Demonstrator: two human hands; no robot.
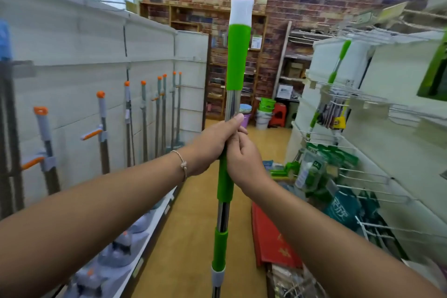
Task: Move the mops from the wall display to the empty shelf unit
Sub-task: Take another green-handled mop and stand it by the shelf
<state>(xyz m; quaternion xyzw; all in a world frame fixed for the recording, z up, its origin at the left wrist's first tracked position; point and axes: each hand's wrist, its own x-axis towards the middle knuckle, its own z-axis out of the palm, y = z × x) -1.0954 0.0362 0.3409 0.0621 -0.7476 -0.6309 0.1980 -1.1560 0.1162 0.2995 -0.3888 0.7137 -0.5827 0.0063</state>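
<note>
Forearms fill the bottom of the view and meet in the middle, where both hands have the green mop (238, 55) upright. Left hand (212, 143) is wrapped round the pole with the thumb lying up the chrome part. Right hand (244, 157) is just under it and touching it, fingers curled round the green sleeve. So it's a firm two-handed grip, nothing loose. The mop's head is off the bottom of the frame, can't see it. Looks to me like the carry step: one mop in hand, mid-aisle, not parked anywhere yet. Another green mop (345, 47) hangs on the right among the wire hooks (362, 174), so I'd guess that side is the display. On the left, grey mops (102, 128) with orange tips sit in clips along a white panel (72, 43). Honestly can't tell from here which unit is the empty one. Next move needs the pole kept vertical and clear of those hooks while turning, then lowered into a free spot.
</note>
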